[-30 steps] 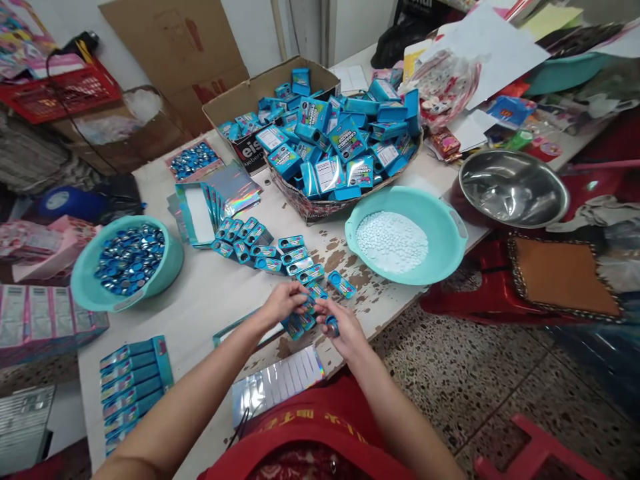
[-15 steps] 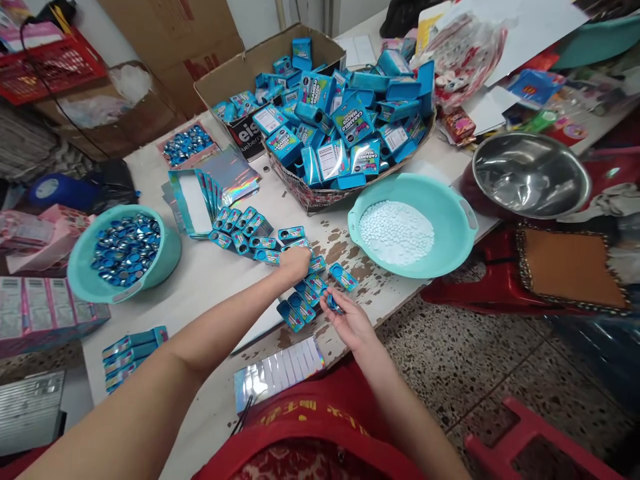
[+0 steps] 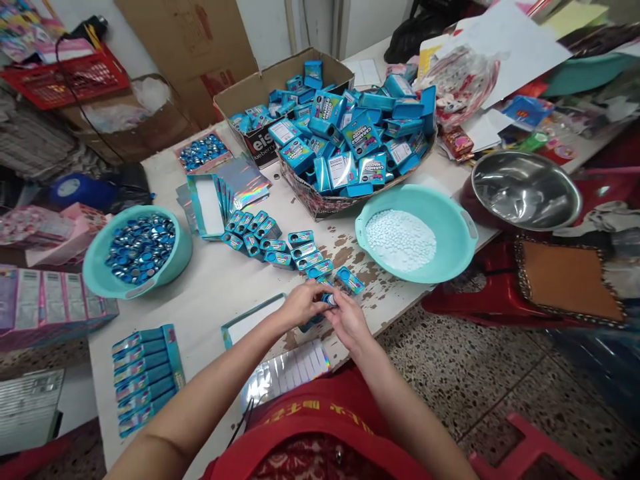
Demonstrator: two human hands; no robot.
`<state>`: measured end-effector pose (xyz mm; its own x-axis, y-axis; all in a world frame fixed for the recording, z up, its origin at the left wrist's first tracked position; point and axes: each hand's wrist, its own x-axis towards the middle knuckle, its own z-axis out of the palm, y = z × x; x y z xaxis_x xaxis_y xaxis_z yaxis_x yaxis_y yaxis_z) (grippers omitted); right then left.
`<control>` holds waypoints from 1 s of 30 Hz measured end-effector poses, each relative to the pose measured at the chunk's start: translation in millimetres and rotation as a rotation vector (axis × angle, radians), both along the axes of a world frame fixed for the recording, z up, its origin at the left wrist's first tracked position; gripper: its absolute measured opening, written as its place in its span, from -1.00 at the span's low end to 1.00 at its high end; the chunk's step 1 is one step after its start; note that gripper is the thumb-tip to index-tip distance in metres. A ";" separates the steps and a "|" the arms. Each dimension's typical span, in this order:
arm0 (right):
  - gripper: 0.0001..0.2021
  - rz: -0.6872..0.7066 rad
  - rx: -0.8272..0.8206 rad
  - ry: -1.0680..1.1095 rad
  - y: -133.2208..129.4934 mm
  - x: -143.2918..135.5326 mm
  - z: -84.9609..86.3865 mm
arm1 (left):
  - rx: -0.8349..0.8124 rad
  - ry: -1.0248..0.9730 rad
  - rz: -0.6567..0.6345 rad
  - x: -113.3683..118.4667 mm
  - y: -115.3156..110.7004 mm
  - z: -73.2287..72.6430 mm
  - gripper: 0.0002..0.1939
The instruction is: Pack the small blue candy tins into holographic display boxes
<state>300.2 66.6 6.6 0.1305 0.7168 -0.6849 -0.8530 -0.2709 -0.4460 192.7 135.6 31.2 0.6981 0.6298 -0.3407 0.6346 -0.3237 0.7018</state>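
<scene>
My left hand (image 3: 306, 303) and my right hand (image 3: 349, 321) meet over the near part of the table. Between their fingertips is a small round blue and silver cap (image 3: 329, 299), with the fingers of both hands closed around it. Small blue boxes with round openings (image 3: 303, 251) run in a line from my hands toward the back left. One blue box (image 3: 350, 280) lies just beyond my right hand. Some boxes beneath my hands are partly hidden.
A teal bowl of caps (image 3: 137, 250) stands left, a teal basin of white pellets (image 3: 403, 240) right. Cartons heaped with blue boxes (image 3: 350, 143) stand at the back. A steel bowl (image 3: 525, 190) is far right. A white tray (image 3: 255, 321) lies beside my left forearm.
My left hand has come back from the row of boxes and now meets my right hand at the cap. The camera view has shifted a little, showing more of the left side.
</scene>
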 end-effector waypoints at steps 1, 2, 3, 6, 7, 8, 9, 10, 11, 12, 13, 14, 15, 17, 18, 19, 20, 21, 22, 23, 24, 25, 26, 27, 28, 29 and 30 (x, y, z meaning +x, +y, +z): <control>-0.74 0.015 -0.002 -0.003 -0.5 -1.4 0.1 | 0.003 -0.008 0.017 -2.7 -1.4 -0.1 -0.65; -0.75 0.030 0.001 -0.003 -1.0 -2.8 0.0 | 0.005 -0.022 0.034 -5.8 -1.7 -0.3 -0.66; -0.76 0.041 0.006 0.000 -1.4 -4.2 -0.2 | 0.004 -0.041 0.061 -9.0 -1.2 -0.4 -0.67; -0.77 0.080 0.025 0.018 -0.8 -9.2 -1.4 | -0.023 -0.064 0.181 -17.8 1.2 0.0 -0.73; -0.76 0.096 0.027 0.018 0.4 -10.8 -2.0 | -0.021 -0.060 0.201 -19.9 1.9 0.5 -0.74; -0.75 0.114 0.027 0.013 2.0 -12.2 -2.7 | 0.005 -0.048 0.211 -21.4 2.4 1.1 -0.76; -0.75 0.130 0.024 0.009 4.0 -13.3 -3.3 | 0.053 -0.030 0.208 -22.5 2.7 1.7 -0.79; -0.75 0.140 0.021 0.010 6.5 -13.9 -4.0 | 0.113 -0.009 0.193 -23.2 2.9 2.2 -0.82; -0.77 0.138 0.016 0.017 9.1 -13.9 -4.5 | 0.173 0.006 0.179 -23.7 3.1 2.4 -0.83; -0.78 0.127 0.007 0.031 11.8 -13.3 -4.9 | 0.224 0.011 0.165 -24.2 3.3 2.3 -0.82; -0.79 0.111 -0.001 0.046 14.5 -12.2 -5.0 | 0.261 0.003 0.150 -24.8 3.7 1.7 -0.80; -0.80 0.098 -0.006 0.056 16.8 -10.7 -4.8 | 0.287 -0.021 0.134 -25.5 4.2 0.6 -0.77; -0.79 0.094 -0.003 0.061 18.8 -8.8 -4.3 | 0.307 -0.060 0.118 -26.4 4.9 -0.9 -0.74; -0.77 0.116 0.028 0.061 21.5 -4.7 -2.4 | 0.342 -0.142 0.096 -28.5 6.9 -4.1 -0.71; -0.76 0.139 0.051 0.062 22.4 -2.8 -1.1 | 0.356 -0.174 0.085 -29.6 8.0 -5.6 -0.70; -0.74 0.162 0.071 0.069 23.1 -1.1 0.3 | 0.368 -0.204 0.071 -30.6 9.0 -6.8 -0.69; -0.73 0.179 0.083 0.083 23.8 0.2 1.7 | 0.379 -0.233 0.057 -31.5 9.6 -7.6 -0.69; -0.72 0.189 0.090 0.099 24.6 1.0 2.9 | 0.392 -0.262 0.051 -32.1 9.9 -8.1 -0.70; -0.72 0.194 0.092 0.111 25.6 1.3 4.0 | 0.406 -0.293 0.058 -32.5 9.5 -8.2 -0.70; -0.72 0.194 0.090 0.117 26.7 1.1 4.7 | 0.419 -0.324 0.075 -32.6 8.7 -8.0 -0.71; -0.73 0.191 0.084 0.117 27.9 0.3 5.2 | 0.427 -0.351 0.099 -32.3 7.4 -7.5 -0.71; -0.74 0.183 0.076 0.112 29.2 -0.8 5.2 | 0.427 -0.366 0.122 -31.7 6.0 -6.8 -0.72; -0.76 0.172 0.068 0.107 30.5 -2.1 4.9 | 0.418 -0.373 0.137 -30.9 4.9 -5.9 -0.73; -0.77 0.158 0.063 0.102 31.7 -3.3 4.3 | 0.401 -0.374 0.147 -30.0 4.7 -4.9 -0.74; -0.78 0.141 0.060 0.098 32.6 -4.1 3.5 | 0.384 -0.372 0.169 -29.2 6.0 -3.9 -0.75; -0.78 0.123 0.053 0.091 33.2 -4.5 2.4 | 0.372 -0.361 0.219 -28.6 9.3 -3.1 -0.75; -0.78 0.107 0.041 0.080 33.4 -4.4 1.3 | 0.361 -0.337 0.298 -28.1 15.0 -2.7 -0.77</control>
